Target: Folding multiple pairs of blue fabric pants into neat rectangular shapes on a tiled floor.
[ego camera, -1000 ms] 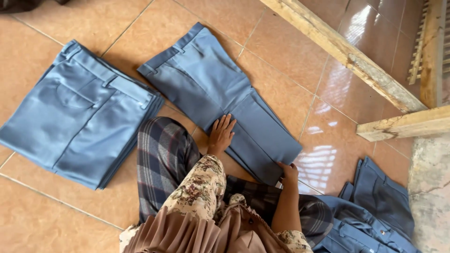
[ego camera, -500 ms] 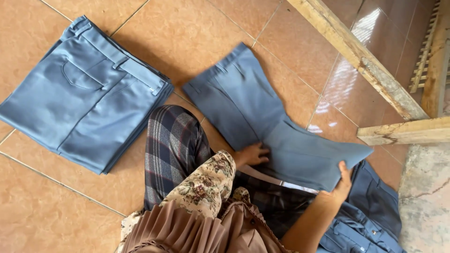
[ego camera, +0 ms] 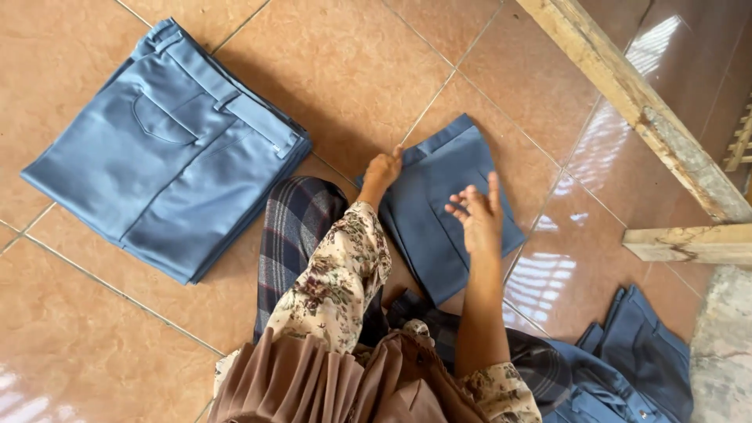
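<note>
left hand point(ego camera: 382, 171) gripping top-left edge of folded blue trousers point(ego camera: 439, 211), mid-frame | right hand point(ego camera: 478, 219) open, fingers spread, hovering over them | folded stack point(ego camera: 168, 145) upper left

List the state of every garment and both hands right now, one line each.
Folded trousers: folded small, flat on the floor tiles.
Stack of trousers: folded, piled, apart from both hands.
Unfolded trousers: loose heap at lower right.
Left hand: grip on the folded trousers' waistband corner.
Right hand: open, fingers spread over the folded trousers.
</note>
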